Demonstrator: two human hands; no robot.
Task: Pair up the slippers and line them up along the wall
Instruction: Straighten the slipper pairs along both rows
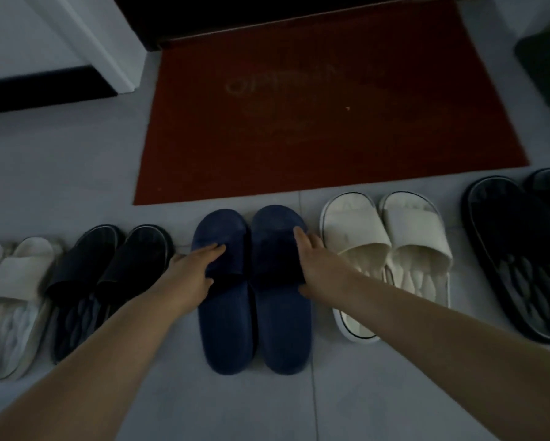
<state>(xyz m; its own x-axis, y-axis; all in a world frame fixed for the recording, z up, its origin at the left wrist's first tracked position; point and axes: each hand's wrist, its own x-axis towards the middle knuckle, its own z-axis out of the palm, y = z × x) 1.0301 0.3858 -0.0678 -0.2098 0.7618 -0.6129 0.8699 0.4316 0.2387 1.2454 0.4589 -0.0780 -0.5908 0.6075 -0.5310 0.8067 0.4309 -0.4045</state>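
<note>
Both hands rest on the pair of dark navy moulded foam slippers (254, 291), which lies flat on the pale grey tiled floor (362, 402) between the forearms, toes pointing away from the person; left hand (192, 272) clamps the outer edge of the left slipper's strap, fingers over the top, thumb at the strap's near edge; right hand (315, 259) grips the outer edge of the right slipper's strap likewise; hands apart, one per slipper, the two slippers touching side by side.

Progress, judged from layout: row nearly complete; left of the left hand, a pair of black rubbery slides with ribbed footbeds (108, 288), and beyond it a pair of off-white cushioned slides (9, 297), partly cut off by the frame; right of the right hand, a pair of cream slides with quilted footbeds and dark-trimmed soles (388, 259); farther right, a pair of large black slides with patterned footbeds (518, 249), overlapping and angled, possibly needing straightening; all pairs appear matched; navy pair seems to need only final alignment.

Beyond the fingertips, a rust-red coarse-weave doormat (324, 100) with faint worn lettering; scene dim; navy surface matte, smooth, rounded toes, broad one-piece straps.
</note>
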